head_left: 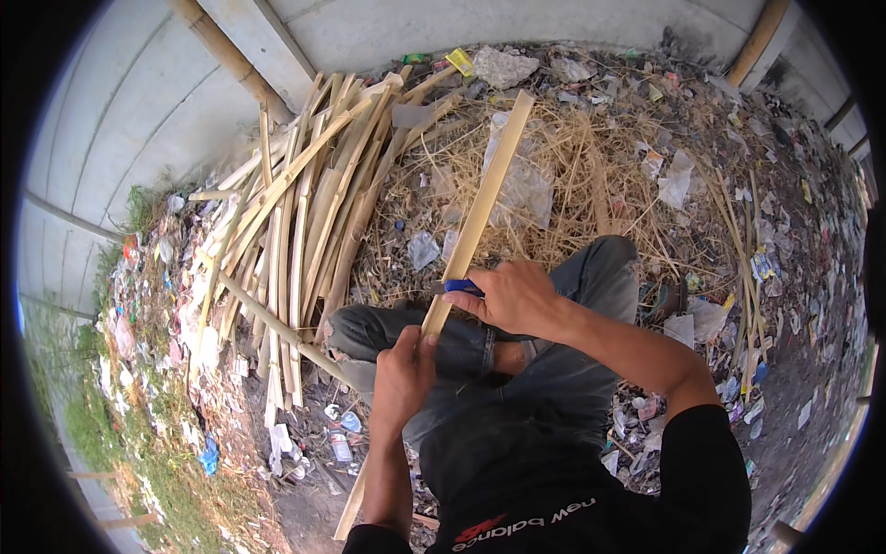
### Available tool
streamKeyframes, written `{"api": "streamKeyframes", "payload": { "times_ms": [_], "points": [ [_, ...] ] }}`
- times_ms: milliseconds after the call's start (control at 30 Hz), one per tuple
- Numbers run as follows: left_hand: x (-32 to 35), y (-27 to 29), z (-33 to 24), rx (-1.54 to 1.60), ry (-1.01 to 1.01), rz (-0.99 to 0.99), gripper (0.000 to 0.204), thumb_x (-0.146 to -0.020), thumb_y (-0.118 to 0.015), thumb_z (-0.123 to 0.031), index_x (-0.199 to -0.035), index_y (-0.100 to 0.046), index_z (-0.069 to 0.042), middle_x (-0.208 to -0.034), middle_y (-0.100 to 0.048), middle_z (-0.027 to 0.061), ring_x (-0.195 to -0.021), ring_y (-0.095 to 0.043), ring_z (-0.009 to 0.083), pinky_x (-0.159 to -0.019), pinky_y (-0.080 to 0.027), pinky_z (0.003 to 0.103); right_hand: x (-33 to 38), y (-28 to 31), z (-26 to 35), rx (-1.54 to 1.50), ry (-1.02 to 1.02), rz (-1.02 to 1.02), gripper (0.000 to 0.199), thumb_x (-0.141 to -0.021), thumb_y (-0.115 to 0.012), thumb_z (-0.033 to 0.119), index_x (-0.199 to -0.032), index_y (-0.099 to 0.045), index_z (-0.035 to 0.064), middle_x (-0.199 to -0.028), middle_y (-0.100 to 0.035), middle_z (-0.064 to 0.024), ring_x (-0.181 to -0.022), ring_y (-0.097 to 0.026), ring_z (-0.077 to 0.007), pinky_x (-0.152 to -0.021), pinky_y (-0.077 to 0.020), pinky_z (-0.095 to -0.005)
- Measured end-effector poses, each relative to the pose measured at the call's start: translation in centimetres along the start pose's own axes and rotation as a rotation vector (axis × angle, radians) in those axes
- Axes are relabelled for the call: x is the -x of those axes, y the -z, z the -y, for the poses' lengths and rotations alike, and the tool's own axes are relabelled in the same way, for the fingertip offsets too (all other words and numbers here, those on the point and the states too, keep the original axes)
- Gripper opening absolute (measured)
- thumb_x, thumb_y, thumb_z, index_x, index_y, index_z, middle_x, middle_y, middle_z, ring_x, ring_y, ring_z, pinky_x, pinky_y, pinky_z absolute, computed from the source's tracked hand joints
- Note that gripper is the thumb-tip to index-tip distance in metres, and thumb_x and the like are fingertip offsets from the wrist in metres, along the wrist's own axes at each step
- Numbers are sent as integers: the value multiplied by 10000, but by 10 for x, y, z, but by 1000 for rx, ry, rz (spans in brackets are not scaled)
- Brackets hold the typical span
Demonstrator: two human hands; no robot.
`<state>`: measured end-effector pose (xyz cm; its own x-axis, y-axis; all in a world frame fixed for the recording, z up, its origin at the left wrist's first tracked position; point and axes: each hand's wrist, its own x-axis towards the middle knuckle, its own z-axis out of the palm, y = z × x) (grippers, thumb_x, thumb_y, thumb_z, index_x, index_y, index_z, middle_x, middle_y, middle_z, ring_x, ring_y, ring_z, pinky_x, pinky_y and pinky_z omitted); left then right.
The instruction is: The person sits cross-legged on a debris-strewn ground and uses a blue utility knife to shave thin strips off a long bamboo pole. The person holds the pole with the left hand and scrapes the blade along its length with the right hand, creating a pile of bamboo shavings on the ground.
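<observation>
A long, flat bamboo strip [491, 189] slants across my lap, its far end over the straw. My left hand [403, 371] is closed around the strip near my knee. In my right hand [519, 297] is a blue-handled knife [461, 287], fingers wrapped round the handle. The blade lies across the strip, a little farther along than my left hand; the fingers partly hide it. Below my left forearm a pale slat end [351, 510] shows; whether it belongs to the same strip is hidden.
A heap of bamboo strips [309, 212] lies at my left, one pole reaching my knee. Dry straw shavings [591, 175] spread ahead. Several thin strips [749, 268] lie at right. Litter covers the ground. A concrete wall [480, 28] with bamboo posts stands behind.
</observation>
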<state>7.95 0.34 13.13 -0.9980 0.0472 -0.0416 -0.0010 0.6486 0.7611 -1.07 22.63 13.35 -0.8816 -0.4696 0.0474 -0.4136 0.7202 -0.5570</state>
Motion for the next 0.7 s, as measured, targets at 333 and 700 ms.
{"api": "streamKeyframes", "payload": {
  "times_ms": [333,700],
  "points": [
    [75,56,40,88,127,264,326,-1084,-626,-271,-881,-598,-18,-574,-593,122,-507,-630,272,-522,-469,391,-2,117,-278,43,-707,-652,887,-1065,-377,738,-679,-622,-22,-570,-499,-173,-589,-574,-315,-663,-455,-530],
    [25,20,25,163,165,351,385,-1108,-597,-326,-877,-585,-18,-592,-579,74,-555,-626,161,-549,-476,337,6,61,-114,-976,-411,-540,405,-1026,-717,442,-915,-642,59,-582,-425,70,-460,-381,-40,-434,-296,-265]
  ]
}}
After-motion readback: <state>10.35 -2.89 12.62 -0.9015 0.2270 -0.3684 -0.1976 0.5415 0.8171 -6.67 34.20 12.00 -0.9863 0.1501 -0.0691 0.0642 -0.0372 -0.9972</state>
